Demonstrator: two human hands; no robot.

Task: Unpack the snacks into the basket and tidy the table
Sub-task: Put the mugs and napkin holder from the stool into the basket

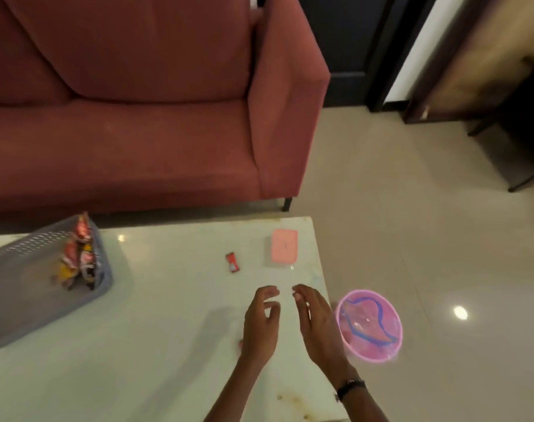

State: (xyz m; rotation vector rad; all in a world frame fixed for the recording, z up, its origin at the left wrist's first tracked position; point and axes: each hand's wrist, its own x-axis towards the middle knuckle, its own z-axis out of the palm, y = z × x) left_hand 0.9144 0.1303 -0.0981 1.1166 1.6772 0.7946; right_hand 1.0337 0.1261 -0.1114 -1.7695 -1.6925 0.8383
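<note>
Hovering hands (pixel 285 318) near table (pixel 174 330) edge

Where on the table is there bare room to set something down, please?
Bare table lies between the grey basket and the left hand, and in front of the basket. It is crowded by the far right corner: red wrapper, pink-lidded container, right hand.

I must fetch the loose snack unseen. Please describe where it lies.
On the glossy white table, look left of the pale pink rectangular lidded box. The small red wrapped snack lies there flat and alone, unlike the packets standing in the grey plastic basket.
</note>
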